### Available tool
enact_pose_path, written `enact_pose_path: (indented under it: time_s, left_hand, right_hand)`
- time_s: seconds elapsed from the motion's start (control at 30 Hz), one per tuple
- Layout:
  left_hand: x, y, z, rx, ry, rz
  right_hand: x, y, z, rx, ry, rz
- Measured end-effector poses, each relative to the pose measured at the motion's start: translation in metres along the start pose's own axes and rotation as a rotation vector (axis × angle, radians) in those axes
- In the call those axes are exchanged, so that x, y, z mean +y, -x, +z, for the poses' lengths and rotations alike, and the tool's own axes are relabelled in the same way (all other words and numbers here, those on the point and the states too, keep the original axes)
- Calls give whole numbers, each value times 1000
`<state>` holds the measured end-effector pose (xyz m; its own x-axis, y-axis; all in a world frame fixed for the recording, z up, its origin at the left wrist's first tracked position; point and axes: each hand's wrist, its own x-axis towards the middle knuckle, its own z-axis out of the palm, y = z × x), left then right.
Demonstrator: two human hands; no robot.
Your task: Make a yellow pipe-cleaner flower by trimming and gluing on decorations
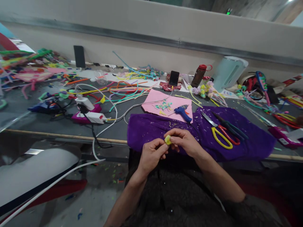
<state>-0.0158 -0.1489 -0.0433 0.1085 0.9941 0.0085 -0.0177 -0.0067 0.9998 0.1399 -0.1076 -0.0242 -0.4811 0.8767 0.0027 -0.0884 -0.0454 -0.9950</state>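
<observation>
Both my hands meet in front of my chest, just before the table's front edge. My left hand [152,154] and my right hand [183,141] pinch a small yellow fuzzy piece [168,139] between their fingertips. Behind them a purple cloth [151,127] lies spread over the table edge. On the cloth rest yellow-handled scissors [219,134] and a darker red-and-teal pair [230,128]. A blue glue gun [182,113] lies on a pink sheet [153,104] strewn with small coloured bits.
Many coloured pipe cleaners [127,90] litter the grey table [47,123]. A white power strip [94,117] with cables lies at left. A phone [174,78], a brown bottle [198,75] and a pale kettle [228,73] stand at the back. Another person's sleeve [35,173] shows at lower left.
</observation>
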Motion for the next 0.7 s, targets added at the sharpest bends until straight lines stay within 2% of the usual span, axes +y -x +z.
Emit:
enact_pose_path:
  time_s: [0.1, 0.2, 0.3, 0.47, 0.7]
  left_hand:
    - [-1, -3, 0, 100, 187, -53]
    - [-2, -6, 0, 250, 375, -30]
    - [1, -9, 2, 296, 490, 7]
    - [6, -8, 6, 261, 603, -22]
    - [8, -4, 2, 68, 661, -19]
  right_hand:
    - [3, 2, 3, 84, -62, -45]
    - [5, 8, 13, 208, -38, -75]
    - [6, 13, 28, 177, 99, -112]
    - [6, 7, 44, 96, 153, -167]
    - [-1, 3, 35, 126, 9, -101]
